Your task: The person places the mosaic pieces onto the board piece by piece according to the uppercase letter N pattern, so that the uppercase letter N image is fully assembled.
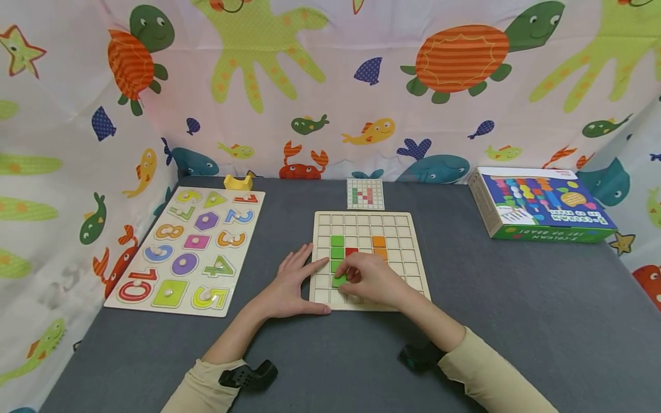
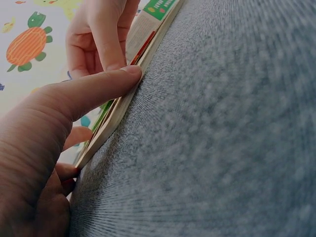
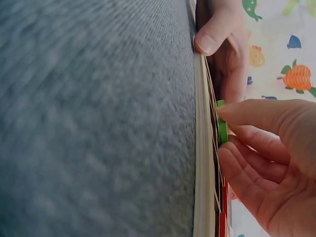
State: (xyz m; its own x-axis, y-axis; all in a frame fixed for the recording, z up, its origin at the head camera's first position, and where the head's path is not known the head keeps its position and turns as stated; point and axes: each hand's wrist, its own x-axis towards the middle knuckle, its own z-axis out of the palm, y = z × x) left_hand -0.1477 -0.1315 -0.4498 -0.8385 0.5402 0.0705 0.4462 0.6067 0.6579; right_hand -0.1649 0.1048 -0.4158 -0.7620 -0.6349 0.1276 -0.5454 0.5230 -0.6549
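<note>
A wooden grid board [image 1: 408, 246] lies in front of me with green tiles [image 1: 337, 246] in one column, orange tiles [image 1: 379, 246] farther right and a red tile [image 1: 351, 251] between. My left hand [image 1: 291, 284] is spread along the board's left side, fingers straight; its thumb rests on the near edge, as the left wrist view shows. Over the lower left squares, my right hand [image 1: 374, 278] pinches a green square tile [image 3: 222, 123] between thumb and fingers. That tile is tilted at the bottom of the green column. The right hand hides some middle squares.
A small pattern card [image 1: 365, 194] lies just behind the board. On the left is a number-and-shape puzzle board [image 1: 201, 269], with a yellow plastic piece [image 1: 238, 183] behind it. A colourful box [image 1: 547, 203] stands at the back right. Printed fabric [image 1: 330, 69] hangs behind the table.
</note>
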